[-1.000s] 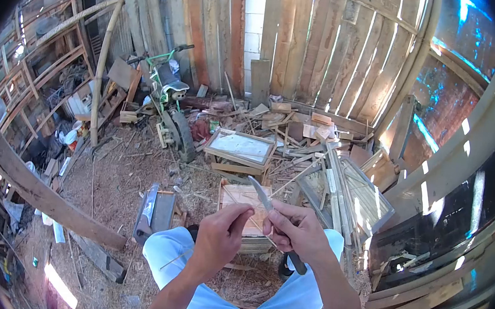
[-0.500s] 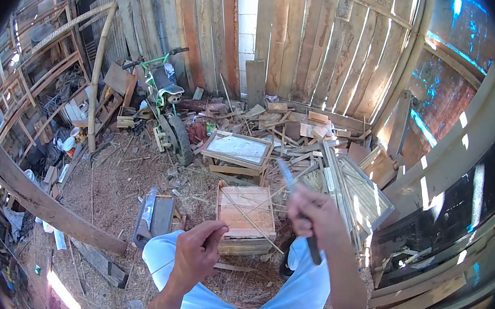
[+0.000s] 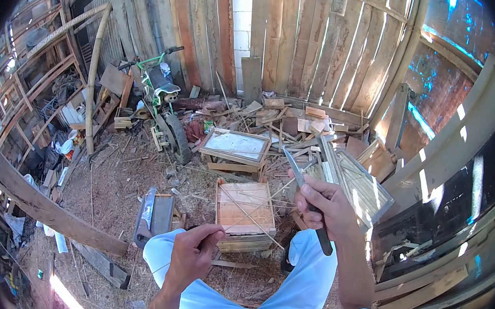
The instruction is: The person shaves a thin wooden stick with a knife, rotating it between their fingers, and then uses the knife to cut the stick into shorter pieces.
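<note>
My right hand (image 3: 326,207) is wrapped round the dark handle of a knife (image 3: 296,166), its blade pointing up and to the left. Over my left knee, my left hand (image 3: 193,250) is closed in a pinch, thumb against forefinger. Whatever sits in that pinch is too thin to make out. Between my knees stands a wooden box (image 3: 244,245) with a pale board top. Thin sticks (image 3: 248,211) lie across it, close to both hands.
A framed panel (image 3: 235,145) rests beyond the box, with scrap wood (image 3: 286,122) heaped behind. A green motorbike (image 3: 164,96) stands at the back left. Near my left knee is a saw (image 3: 144,228). Slatted panels (image 3: 360,189) lean at right; a curved beam (image 3: 45,209) crosses the left.
My right hand has turned and shifted slightly right, so the knife now shows sharply instead of blurred. My left hand keeps its pinch almost in place.
</note>
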Demonstrator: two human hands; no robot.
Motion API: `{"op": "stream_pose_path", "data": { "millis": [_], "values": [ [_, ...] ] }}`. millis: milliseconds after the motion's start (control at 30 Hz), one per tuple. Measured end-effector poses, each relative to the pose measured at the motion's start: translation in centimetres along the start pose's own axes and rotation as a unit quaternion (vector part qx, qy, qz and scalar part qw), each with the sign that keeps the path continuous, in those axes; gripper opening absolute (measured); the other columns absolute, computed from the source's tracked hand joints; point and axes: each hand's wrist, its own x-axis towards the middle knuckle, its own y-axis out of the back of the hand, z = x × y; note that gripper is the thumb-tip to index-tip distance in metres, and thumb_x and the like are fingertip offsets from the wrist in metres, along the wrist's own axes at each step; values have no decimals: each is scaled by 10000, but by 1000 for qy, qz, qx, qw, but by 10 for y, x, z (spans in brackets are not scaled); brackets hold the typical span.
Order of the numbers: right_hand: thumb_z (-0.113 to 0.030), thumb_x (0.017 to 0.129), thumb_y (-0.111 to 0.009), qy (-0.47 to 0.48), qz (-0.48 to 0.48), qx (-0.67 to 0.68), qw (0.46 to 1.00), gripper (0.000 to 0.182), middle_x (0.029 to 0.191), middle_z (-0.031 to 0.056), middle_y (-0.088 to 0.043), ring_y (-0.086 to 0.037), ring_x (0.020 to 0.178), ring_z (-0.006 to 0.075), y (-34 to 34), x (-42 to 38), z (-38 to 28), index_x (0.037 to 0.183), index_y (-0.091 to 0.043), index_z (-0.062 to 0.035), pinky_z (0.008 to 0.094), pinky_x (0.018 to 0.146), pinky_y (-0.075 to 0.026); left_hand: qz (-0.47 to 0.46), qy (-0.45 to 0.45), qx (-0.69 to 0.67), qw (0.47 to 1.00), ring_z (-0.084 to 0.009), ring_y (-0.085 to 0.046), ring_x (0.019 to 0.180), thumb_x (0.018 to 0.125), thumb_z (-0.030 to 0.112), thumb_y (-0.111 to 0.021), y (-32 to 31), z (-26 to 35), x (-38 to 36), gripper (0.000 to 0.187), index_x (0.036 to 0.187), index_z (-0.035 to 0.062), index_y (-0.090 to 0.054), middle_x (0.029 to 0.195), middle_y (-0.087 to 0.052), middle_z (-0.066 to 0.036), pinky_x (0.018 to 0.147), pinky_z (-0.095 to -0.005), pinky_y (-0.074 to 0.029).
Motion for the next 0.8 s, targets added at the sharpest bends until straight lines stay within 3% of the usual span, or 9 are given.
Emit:
{"op": "stream_pose_path", "data": {
  "millis": [67,167,233,367,400,467,533,700,800],
  "values": [
    [-137,942,-507,1,-4,-10,1000,351,732,4,-518,-375,490,25,-1,-1,-1,1276,-490,-30,160,395,-273,22,-27,23,999,-119,-581,598,855,8,-595,2,0,0,85,925,-19,-635,746,-663,-107,544,-236,-437],
    [-131,939,-509,-22,-21,-6,1000,353,730,4,-521,-376,489,24,3,-2,0,1277,-488,-33,160,389,-279,5,-17,19,1000,-114,-555,572,856,15,-596,4,-6,-3,74,912,-15,-634,708,-650,-94,521,-239,-417],
    [-132,939,-502,46,109,16,993,385,704,4,-529,-357,451,22,16,3,-10,1299,-446,-5,164,362,-277,3,-9,17,1000,-109,-537,559,858,20,-595,6,-14,-5,70,906,-12,-634,682,-636,-88,509,-241,-403],
    [-162,944,-499,64,76,-21,995,386,658,-7,-522,-391,451,21,14,-10,-11,1300,-449,-21,168,347,-279,31,47,-13,998,-85,-482,532,871,38,-584,3,-26,-2,72,903,-6,-633,606,-576,-63,486,-243,-369],
    [-193,936,-526,34,26,-46,998,414,704,7,-554,-388,443,35,7,-12,-5,1324,-455,-65,174,374,-311,9,62,-17,998,-70,-456,530,884,52,-575,1,-26,1,82,908,-3,-632,593,-551,-55,485,-240,-362],
    [-185,938,-529,-34,-15,-164,986,405,713,15,-576,-399,458,33,-18,-11,11,1317,-465,-59,176,391,-320,0,54,-39,998,-57,-437,551,899,76,-567,-8,-12,7,107,905,-10,-630,605,-526,-19,496,-225,-344],
    [-161,942,-522,-44,-103,-97,989,367,732,11,-577,-399,476,29,-31,-3,42,1291,-493,-49,176,405,-322,-18,31,-65,997,-53,-439,572,917,103,-556,-17,3,13,142,908,-21,-626,622,-535,-1,517,-211,-350],
    [-137,951,-503,-31,-84,-87,992,301,728,-2,-552,-403,496,24,-22,2,26,1225,-533,-19,175,411,-314,-3,20,-28,999,-63,-486,605,916,96,-553,-14,8,10,138,910,-23,-623,671,-598,-28,548,-212,-383],
    [-129,949,-501,-7,-25,-38,999,264,688,-7,-517,-399,485,24,-13,1,13,1171,-551,5,176,393,-299,-9,14,-23,1000,-62,-505,628,912,90,-557,-8,9,4,130,909,-22,-622,698,-618,-30,563,-209,-393]
  ]
}}
